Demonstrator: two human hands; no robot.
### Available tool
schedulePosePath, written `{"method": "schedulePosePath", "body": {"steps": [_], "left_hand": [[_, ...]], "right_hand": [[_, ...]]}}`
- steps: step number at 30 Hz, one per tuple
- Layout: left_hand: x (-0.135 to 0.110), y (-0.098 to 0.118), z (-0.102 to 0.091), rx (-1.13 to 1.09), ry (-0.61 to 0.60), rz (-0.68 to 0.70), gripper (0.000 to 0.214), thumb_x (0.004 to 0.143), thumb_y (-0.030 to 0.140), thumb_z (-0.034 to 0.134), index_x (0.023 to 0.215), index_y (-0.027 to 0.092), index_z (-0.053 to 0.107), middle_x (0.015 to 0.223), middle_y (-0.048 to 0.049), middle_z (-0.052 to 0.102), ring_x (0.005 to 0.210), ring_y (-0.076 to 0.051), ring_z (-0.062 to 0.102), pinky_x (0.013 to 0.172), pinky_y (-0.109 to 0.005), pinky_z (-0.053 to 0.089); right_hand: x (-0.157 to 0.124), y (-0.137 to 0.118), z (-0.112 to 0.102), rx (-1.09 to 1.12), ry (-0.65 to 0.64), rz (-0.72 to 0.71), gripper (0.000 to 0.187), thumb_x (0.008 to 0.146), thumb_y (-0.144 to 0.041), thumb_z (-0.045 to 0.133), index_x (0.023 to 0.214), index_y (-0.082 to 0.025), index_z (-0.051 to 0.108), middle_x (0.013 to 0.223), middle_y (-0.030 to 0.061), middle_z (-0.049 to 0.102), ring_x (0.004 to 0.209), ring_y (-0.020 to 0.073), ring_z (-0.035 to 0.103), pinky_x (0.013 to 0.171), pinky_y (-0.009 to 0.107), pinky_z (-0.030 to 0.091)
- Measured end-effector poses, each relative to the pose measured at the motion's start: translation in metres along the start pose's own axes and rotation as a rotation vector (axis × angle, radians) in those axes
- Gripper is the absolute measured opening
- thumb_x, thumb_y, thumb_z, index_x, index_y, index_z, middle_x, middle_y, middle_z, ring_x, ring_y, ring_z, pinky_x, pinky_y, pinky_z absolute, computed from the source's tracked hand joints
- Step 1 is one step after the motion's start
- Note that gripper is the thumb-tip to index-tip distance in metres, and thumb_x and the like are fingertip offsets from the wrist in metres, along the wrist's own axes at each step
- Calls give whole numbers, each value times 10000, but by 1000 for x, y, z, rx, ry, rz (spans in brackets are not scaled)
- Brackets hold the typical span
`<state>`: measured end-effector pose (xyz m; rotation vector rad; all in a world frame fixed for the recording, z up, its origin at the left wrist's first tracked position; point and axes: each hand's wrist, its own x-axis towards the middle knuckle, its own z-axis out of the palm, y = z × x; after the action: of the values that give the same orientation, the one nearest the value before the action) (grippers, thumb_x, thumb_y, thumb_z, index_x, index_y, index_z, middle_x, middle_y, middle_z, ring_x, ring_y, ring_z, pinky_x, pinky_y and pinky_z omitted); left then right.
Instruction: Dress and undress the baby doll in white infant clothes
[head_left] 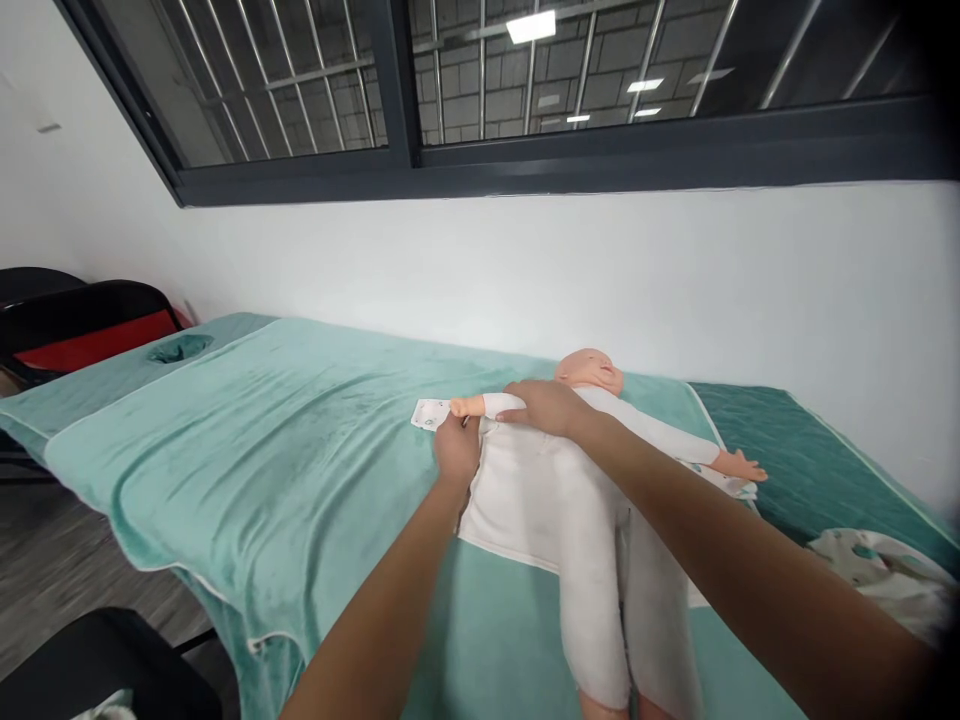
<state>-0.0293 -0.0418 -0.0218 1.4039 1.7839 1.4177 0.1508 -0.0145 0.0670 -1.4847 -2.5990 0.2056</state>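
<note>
A baby doll [592, 560] in a white cloth body lies face up, its head [589, 370] toward the wall. Under its back a white baby shirt [517, 500] is spread open, with a patterned sleeve [430, 413] out to the left and another patterned part [727, 482] beneath the far arm. My left hand [457, 450] is closed at the sleeve beside the doll's small hand [466, 406]; its fingertips are partly hidden. My right hand [547, 406] grips the doll's arm [504, 404] on that side, across the upper chest.
Green cloth [300, 450] covers the table, which stands against a white wall [450, 270] below a barred window [525, 90]. At the right lies a crumpled patterned cloth [885, 570]. Chairs stand at the left, a black one [105, 660] near the front edge.
</note>
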Motion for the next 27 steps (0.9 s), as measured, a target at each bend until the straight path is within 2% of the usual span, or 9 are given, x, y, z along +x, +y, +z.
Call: {"method": "schedulePosePath", "body": {"steps": [4,9,18,22,24,27], "left_hand": [[2,-2,-4,-165,14,-5,121,826,287,548,810,199,630,822,-11,686,748,-157,589,688,-255,419],[5,-5,-6,-304,59,-32,91,783,275,570,772,190,600,774,11,638,715,-128,558,700,-251,430],[5,-5,-6,-363,126,-41,188,801,356,594,735,186,550,719,20,578,698,-127,548,684,-254,436],[-4,0,-6,-281,132,-3,163,834,350,583,774,198,574,718,24,595,705,-134,543,688,-252,413],[-9,2,-4,-113,83,73,152,866,352,559,817,211,589,750,17,621,715,-143,546,688,-257,397],[-17,6,0,244,-58,268,156,912,347,515,905,227,614,860,-24,665,806,-176,584,703,-272,383]], "right_hand": [[-7,2,2,-71,-24,23,518,926,-670,399,1216,-296,610,1130,75,681,970,271,630,764,336,411],[-9,5,6,-124,-35,45,505,931,-637,410,1237,-286,605,1162,90,673,1028,290,619,842,382,413],[-10,1,9,-167,-43,81,431,916,-596,466,1120,-260,643,1094,86,687,978,290,630,819,385,416],[-8,-1,12,-193,-33,101,442,920,-599,468,1120,-244,640,1092,95,685,972,287,635,837,394,415],[-6,-3,15,-205,-27,110,448,929,-596,458,1122,-231,634,1091,104,683,976,287,634,848,399,413],[-2,-7,19,-222,-20,133,456,940,-583,455,1118,-198,623,1071,125,682,972,287,635,859,401,410]]}}
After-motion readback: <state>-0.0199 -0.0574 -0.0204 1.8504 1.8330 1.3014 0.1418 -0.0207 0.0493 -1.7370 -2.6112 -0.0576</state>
